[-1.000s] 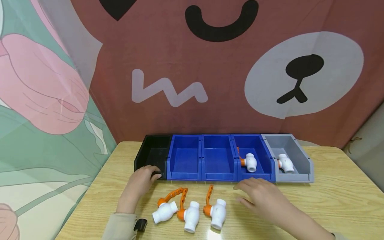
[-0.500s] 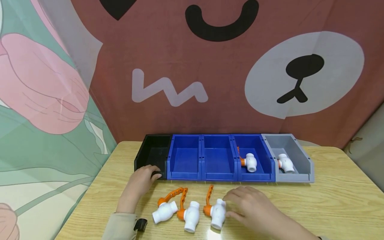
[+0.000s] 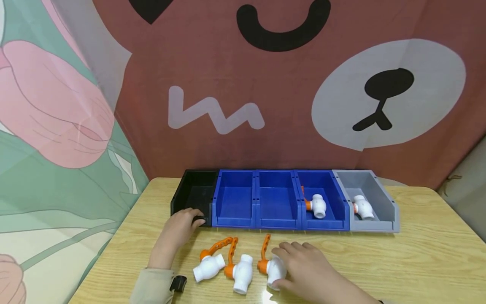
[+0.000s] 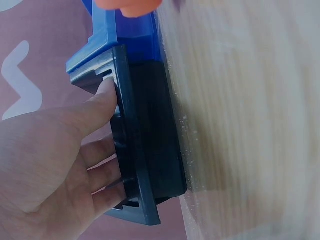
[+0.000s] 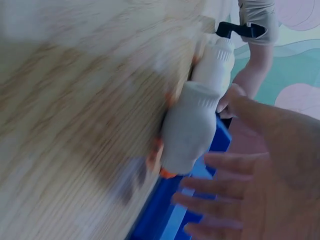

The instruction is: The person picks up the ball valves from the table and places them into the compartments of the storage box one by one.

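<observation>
My left hand grips the front rim of the black bin at the left end of the row. In the left wrist view the thumb lies on the rim and the fingers reach inside the bin. Three white ball valves with orange lever handles lie in front of the bins. My right hand is at the rightmost ball valve, covering part of its right side. In the right wrist view its fingers are extended and apart, beside the white valve body. The middle valve and the left valve lie beside it.
Blue bins and a grey bin continue the row to the right. One valve lies in the rightmost blue bin and another valve in the grey bin. A printed cloth hangs behind the wooden table.
My right hand has moved left from beside the front of the bins to the rightmost valve. My left hand stays on the black bin, and the valves lie as before.
</observation>
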### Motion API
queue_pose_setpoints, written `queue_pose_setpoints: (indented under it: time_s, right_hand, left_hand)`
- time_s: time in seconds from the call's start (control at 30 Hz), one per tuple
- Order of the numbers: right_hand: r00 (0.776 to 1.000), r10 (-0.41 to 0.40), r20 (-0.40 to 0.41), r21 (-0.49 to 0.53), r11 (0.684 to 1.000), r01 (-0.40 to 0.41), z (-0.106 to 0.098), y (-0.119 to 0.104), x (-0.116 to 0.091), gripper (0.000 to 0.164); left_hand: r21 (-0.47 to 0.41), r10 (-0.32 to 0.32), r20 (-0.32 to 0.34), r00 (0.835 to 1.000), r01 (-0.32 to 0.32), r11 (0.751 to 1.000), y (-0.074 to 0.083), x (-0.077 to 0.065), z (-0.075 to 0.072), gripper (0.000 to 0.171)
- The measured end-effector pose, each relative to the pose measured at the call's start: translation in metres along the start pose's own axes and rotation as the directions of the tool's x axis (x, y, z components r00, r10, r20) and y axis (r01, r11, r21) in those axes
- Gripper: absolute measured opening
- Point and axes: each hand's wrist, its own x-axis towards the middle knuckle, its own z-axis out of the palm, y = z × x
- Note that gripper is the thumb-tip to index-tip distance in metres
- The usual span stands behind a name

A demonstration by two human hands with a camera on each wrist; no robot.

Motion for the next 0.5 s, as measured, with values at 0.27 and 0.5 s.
queue_pose_setpoints:
  time_s: [0.27, 0.5]
  right_hand:
    - [0.983, 0.125, 0.136, 0.063, 0.989, -0.134, 0.006, -0.012, 0.010, 0.073]
    - [0.968, 0.121, 0.221, -0.059, 0.992, -0.111, 0.014, -0.017, 0.016, 0.081]
  left_hand:
    - [0.003, -0.012, 0.018, 1.000, 0.012, 1.000, 0.000, 0.000, -0.001, 0.017]
    - [-0.006, -0.003, 0.007, 1.000, 0.003, 1.000, 0.000, 0.001, -0.001, 0.016]
